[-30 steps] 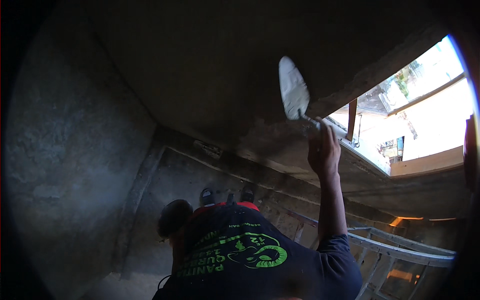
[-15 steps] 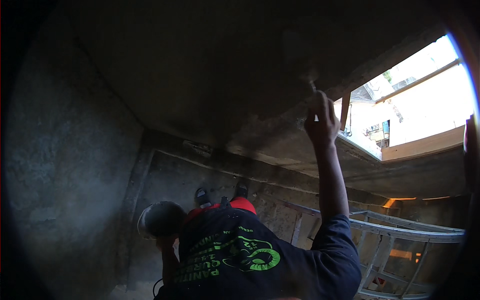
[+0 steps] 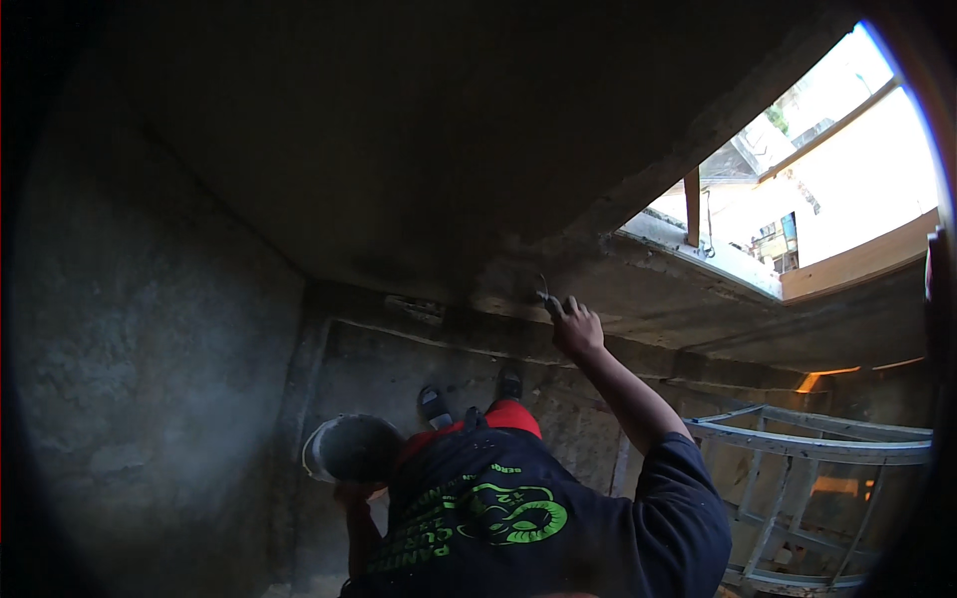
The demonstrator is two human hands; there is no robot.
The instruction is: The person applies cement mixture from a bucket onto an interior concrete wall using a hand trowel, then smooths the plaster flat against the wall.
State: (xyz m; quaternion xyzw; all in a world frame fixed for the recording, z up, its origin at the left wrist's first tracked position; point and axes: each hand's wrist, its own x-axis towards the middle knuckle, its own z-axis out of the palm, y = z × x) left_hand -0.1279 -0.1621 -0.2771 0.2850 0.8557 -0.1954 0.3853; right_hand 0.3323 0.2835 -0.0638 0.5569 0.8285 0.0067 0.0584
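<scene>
My right hand (image 3: 578, 327) is closed round the handle of a small trowel (image 3: 542, 291), held up close to the dark plastered wall (image 3: 518, 261) below the window. Its thin curved metal neck shows; the blade is lost in shadow. Down at my left side, my left hand (image 3: 357, 491) supports a bucket (image 3: 317, 453) from below, its fingers mostly hidden beneath it. The bucket has a pale outside and rim, and its inside is too dark to make out.
At the right is a window opening with a wooden frame (image 3: 847, 261). Below it stands a metal scaffold or ladder frame (image 3: 827, 444). A bare grey wall (image 3: 130, 379) rises at the left. Under my sandalled feet lies a concrete floor (image 3: 374, 374).
My right hand has come down and to the left with the trowel, from beside the window to lower on the wall. The view has shifted a little; my left hand keeps the bucket.
</scene>
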